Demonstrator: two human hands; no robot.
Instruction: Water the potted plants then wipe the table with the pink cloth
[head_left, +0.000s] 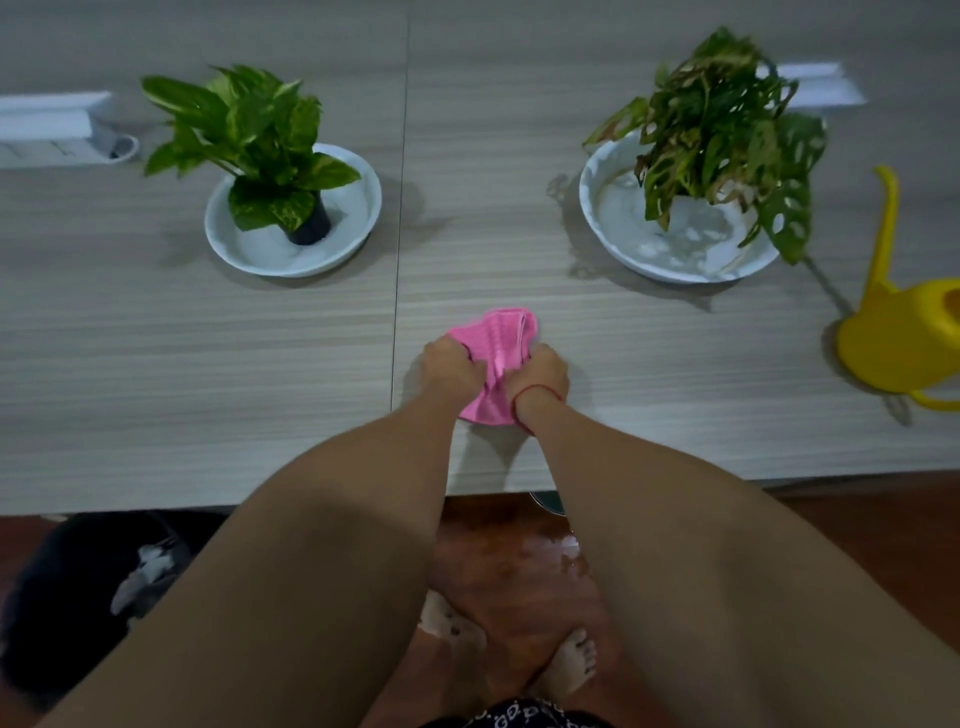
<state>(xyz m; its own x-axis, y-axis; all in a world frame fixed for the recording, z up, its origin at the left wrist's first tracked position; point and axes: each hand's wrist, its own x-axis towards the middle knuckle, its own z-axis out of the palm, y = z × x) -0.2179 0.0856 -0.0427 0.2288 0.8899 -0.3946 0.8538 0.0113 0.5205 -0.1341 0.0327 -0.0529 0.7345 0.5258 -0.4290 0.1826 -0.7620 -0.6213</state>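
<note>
Both hands are seen in the head view clenched on the pink cloth (493, 358), the left hand (453, 365) gripping its left edge and the right hand (540, 370) its right, with the cloth bunched between them on the worktop (208, 364) near the front edge. The yellow watering can (904, 338) is set down at the right, so watering is judged finished. For a good wipe, the cloth is best spread flat and pressed evenly, with strokes kept clear of the two white dishes (358, 228) holding the potted plants (249, 140).
</note>
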